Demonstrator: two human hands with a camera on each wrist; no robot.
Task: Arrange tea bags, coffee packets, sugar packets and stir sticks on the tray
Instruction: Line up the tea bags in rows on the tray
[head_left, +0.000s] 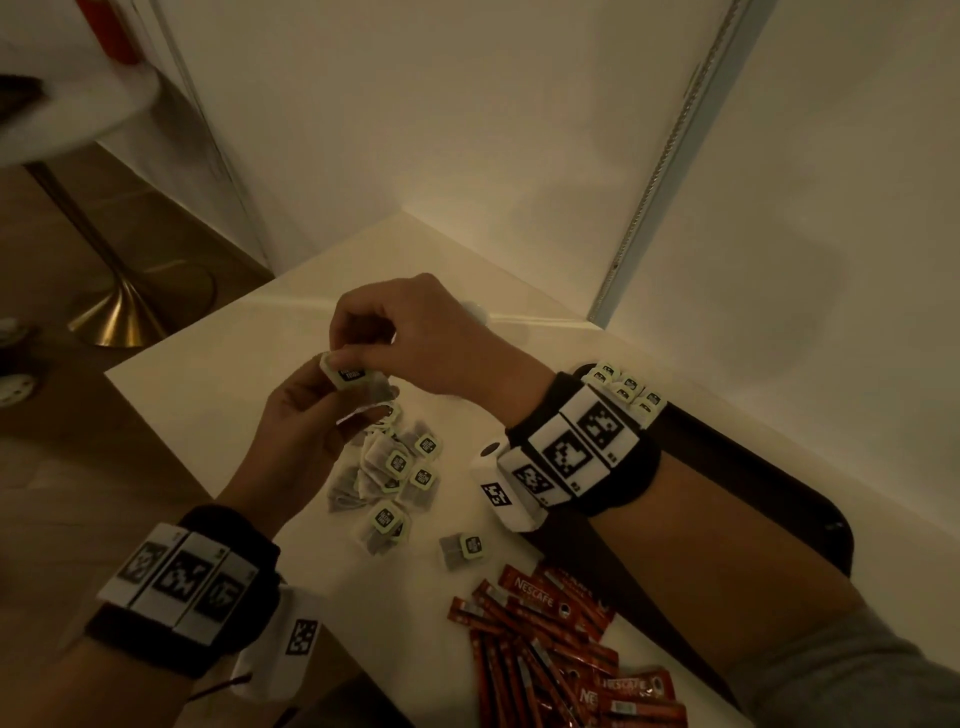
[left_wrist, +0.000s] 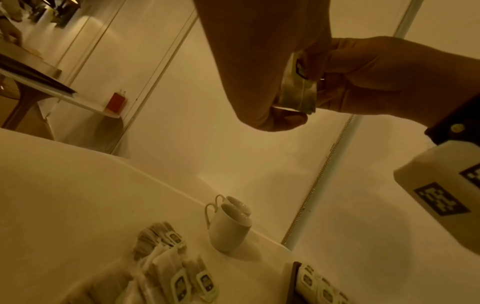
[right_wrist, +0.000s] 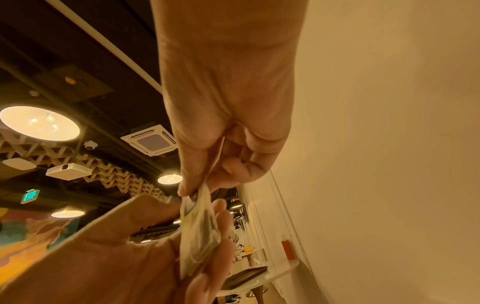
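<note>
both hands pinch tea-bag stack (head_left: 349, 375) – left hand (head_left: 306, 415), right hand (head_left: 415, 338) | above worktop (head_left: 208, 395) left edge | tray (head_left: 753, 467) at right, wall-side

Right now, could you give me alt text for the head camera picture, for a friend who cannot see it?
Two hands, the left hand and the right hand, hold a small stack of tea bags above a white table. Loose tea bags and red coffee packets lie below; a dark tray sits right.

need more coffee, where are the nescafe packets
In the head view, the Nescafe packets lie heaped on the white table, bottom centre, just left of the dark tray.
</note>
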